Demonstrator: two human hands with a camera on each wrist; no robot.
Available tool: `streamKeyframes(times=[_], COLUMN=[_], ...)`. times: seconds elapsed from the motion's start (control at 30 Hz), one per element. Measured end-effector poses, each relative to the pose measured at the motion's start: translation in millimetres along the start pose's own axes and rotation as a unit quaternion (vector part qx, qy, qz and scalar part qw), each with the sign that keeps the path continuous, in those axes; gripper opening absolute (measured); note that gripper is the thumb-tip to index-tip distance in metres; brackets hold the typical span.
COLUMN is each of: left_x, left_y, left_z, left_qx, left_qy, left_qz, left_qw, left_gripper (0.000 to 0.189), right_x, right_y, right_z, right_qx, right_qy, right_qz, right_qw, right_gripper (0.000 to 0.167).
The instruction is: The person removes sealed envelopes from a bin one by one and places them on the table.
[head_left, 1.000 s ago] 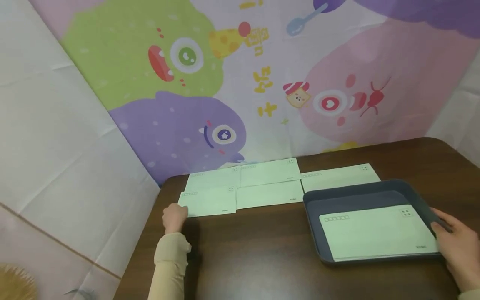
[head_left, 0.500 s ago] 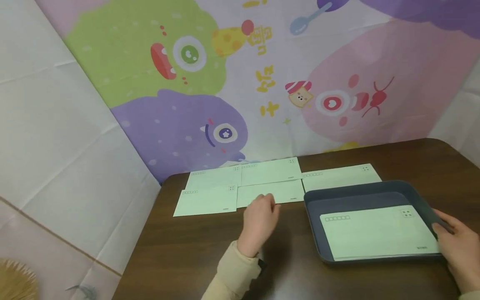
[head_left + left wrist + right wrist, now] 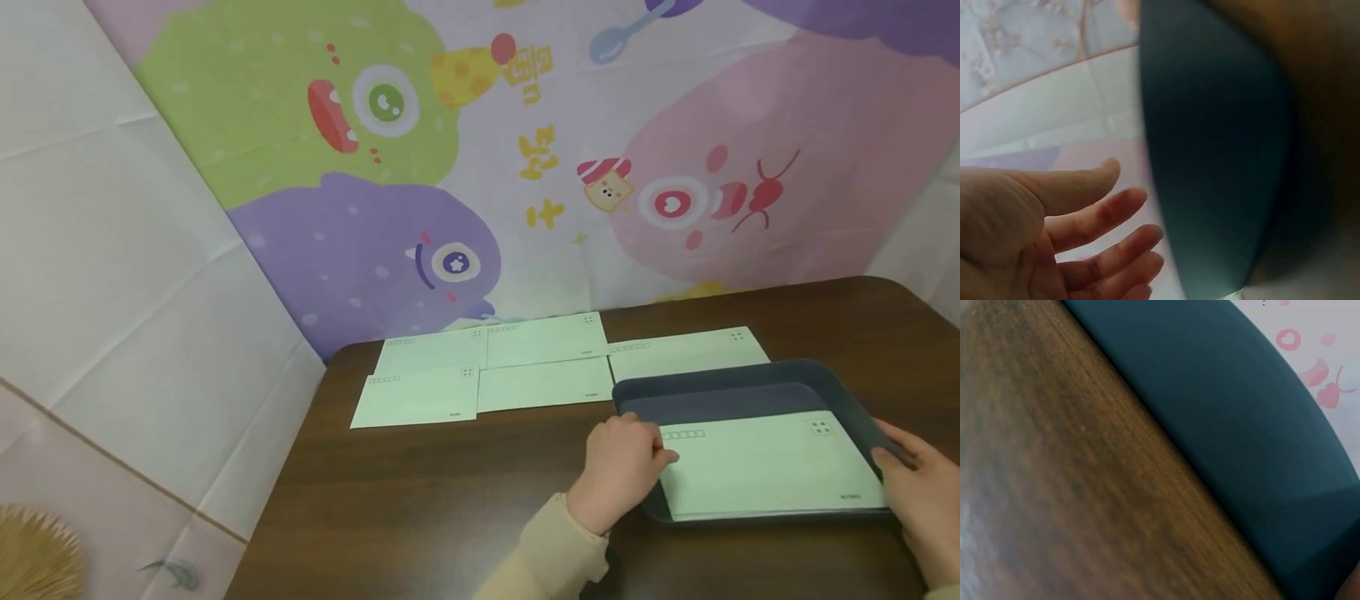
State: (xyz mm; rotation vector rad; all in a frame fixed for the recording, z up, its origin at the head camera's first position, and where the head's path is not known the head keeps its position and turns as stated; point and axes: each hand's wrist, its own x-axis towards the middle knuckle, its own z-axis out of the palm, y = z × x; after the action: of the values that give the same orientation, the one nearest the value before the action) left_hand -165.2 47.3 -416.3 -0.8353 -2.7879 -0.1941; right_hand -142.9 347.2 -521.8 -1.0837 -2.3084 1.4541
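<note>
A dark blue-grey tray (image 3: 720, 398) lies on the table at the right, with a stack of pale envelopes (image 3: 772, 467) inside it. My right hand (image 3: 924, 493) grips the tray's right edge, thumb over the rim. Over the tray's left side, my left hand (image 3: 618, 467) reaches to the left corner of the top envelope, its fingertips overlapping that corner in the head view. The left wrist view shows the left fingers loosely bent and the thumb apart, nothing between them, beside the tray's wall (image 3: 1210, 150). In the right wrist view the tray's outer side (image 3: 1197, 412) fills the middle.
Several envelopes lie in two rows at the back of the brown table (image 3: 420, 500), including a front left one (image 3: 420, 398) and a back right one (image 3: 690, 348) partly behind the tray. A cartoon-printed cloth (image 3: 555, 267) hangs right behind the table.
My left hand has left the front left envelope and moved right across the table to the tray's stack. That envelope has shifted slightly. My right hand stays on the tray.
</note>
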Motion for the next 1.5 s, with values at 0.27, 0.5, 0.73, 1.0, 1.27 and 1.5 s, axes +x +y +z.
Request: streamKeyframes(times=[0.27,0.5,0.73,1.0,1.27,1.5], left_x=[-5.7,-7.9,-6.1,-3.4,6.6,20.0], left_y=[15.7,24.6,27.3,27.0,22.3,11.6], left_z=[23.7,32.5,36.8,37.9,32.3,32.7], left_qx=[0.085,0.09,0.109,0.118,0.173,0.185], left_qy=[-0.075,-0.142,-0.134,-0.139,-0.155,-0.197], left_qz=[-0.017,-0.044,-0.053,-0.046,-0.005,0.006], left_qw=[0.9934,0.9848,0.9835,0.9821,0.9727,0.9628], left_gripper=[0.057,0.068,0.063,0.057,0.072,0.107], right_x=[0.1,2.2,-1.8,-2.3,2.0,-0.2], right_y=[1,4,4,4,3,-1], right_z=[-2,0,-2,-1,3,-1], right_qx=[0.004,-0.004,-0.004,-0.007,-0.001,-0.008], right_qy=[0.004,0.009,0.004,0.011,0.03,0.026], right_qz=[-0.005,0.002,0.0,0.003,0.004,-0.012], right_qw=[1.0,0.9999,1.0,0.9999,0.9995,0.9995], right_gripper=[0.047,0.047,0.047,0.047,0.046,0.045])
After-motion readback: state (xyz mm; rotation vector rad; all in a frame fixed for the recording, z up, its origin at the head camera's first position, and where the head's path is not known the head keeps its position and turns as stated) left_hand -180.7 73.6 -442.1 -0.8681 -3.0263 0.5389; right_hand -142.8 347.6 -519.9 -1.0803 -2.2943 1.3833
